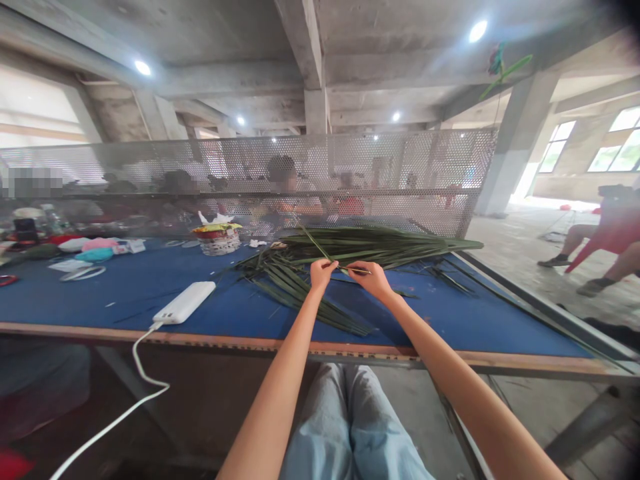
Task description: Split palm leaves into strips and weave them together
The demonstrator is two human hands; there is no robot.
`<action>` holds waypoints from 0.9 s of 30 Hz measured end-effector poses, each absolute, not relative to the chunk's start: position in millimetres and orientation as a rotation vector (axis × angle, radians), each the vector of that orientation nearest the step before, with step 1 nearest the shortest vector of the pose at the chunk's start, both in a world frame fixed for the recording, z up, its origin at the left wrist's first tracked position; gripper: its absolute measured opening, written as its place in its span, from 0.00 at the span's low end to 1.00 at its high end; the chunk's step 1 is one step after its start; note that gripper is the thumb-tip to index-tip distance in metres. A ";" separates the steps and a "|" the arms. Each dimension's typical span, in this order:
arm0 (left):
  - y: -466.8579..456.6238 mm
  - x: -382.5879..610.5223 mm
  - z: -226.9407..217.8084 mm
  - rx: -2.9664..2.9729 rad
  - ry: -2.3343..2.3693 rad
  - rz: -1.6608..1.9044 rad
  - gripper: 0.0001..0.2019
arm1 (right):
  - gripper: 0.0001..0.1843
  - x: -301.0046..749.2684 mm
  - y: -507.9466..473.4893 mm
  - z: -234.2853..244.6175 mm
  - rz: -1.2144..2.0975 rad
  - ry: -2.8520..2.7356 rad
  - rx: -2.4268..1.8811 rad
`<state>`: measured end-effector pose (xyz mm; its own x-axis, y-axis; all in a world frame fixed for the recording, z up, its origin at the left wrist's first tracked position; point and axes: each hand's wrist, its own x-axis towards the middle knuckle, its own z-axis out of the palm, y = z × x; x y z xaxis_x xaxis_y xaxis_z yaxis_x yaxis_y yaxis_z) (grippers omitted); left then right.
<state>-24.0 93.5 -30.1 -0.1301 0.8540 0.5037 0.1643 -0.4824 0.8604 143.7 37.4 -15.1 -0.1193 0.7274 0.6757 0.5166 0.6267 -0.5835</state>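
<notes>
A green leaf strip (pixel 315 242) (thin, slanting) projects beyond the left hand (pixel 323 274).

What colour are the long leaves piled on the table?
The leaves are dark green, best seen in the head view.

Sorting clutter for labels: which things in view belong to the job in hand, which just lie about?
Likely job:
- thin strip (maybe more than one), between left grip and right grip
- long green leaves

Likely lying about:
- white power bank
- its cable
- white basket
- teal item
- pink item
</notes>
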 end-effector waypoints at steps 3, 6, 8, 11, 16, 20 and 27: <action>93.4 -26.0 -30.4 1.732 1.271 1.640 0.17 | 0.10 143.7 35.9 -14.0 0.234 -1.792 -1.018; 91.6 -26.0 -29.3 1.778 1.333 1.640 0.17 | 0.10 143.8 35.9 -13.9 0.241 -1.803 -1.014; 89.4 -25.6 -27.7 1.802 1.366 1.648 0.17 | 0.09 144.1 37.2 -14.6 0.260 -1.795 -1.010; 85.8 -26.2 -24.9 1.793 1.393 1.673 0.16 | 0.08 145.1 39.6 -16.0 0.300 -1.780 -1.006; 82.6 -31.1 -23.0 1.707 1.437 1.727 0.16 | 0.08 147.7 40.6 -16.8 0.311 -1.795 -1.044; 85.2 -31.6 -24.3 1.618 1.489 1.780 0.14 | 0.07 149.2 41.2 -16.8 0.309 -1.798 -1.064; 95.5 -22.8 -29.4 1.480 1.189 1.765 0.05 | 0.08 145.1 40.5 -17.3 0.370 -1.751 -1.014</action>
